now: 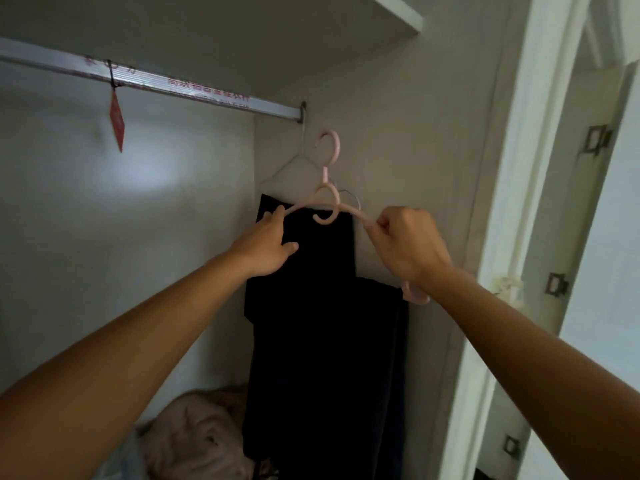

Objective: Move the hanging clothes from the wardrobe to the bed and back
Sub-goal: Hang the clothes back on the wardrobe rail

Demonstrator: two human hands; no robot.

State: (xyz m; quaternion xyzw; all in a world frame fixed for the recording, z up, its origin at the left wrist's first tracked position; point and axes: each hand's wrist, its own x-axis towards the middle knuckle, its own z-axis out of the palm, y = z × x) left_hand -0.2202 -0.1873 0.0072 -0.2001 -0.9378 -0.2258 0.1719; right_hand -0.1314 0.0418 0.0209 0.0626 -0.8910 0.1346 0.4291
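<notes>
A pink plastic hanger (327, 188) is held up below the right end of the wardrobe rail (207, 93), its hook free of the rail. My left hand (268, 242) holds the hanger's left arm and touches dark trousers (322, 323). My right hand (405, 242) pinches the hanger's right arm, whose end sticks out below the hand. A thin wire hanger (294, 161) hangs from the rail's end behind the pink one. The dark trousers hang down under both; which hanger carries them I cannot tell.
A red tag (117, 119) dangles from the rail at the left. A shelf (398, 15) runs above. Pinkish bundled fabric (197, 434) lies on the wardrobe floor. The white door frame (519, 202) with hinges stands at the right.
</notes>
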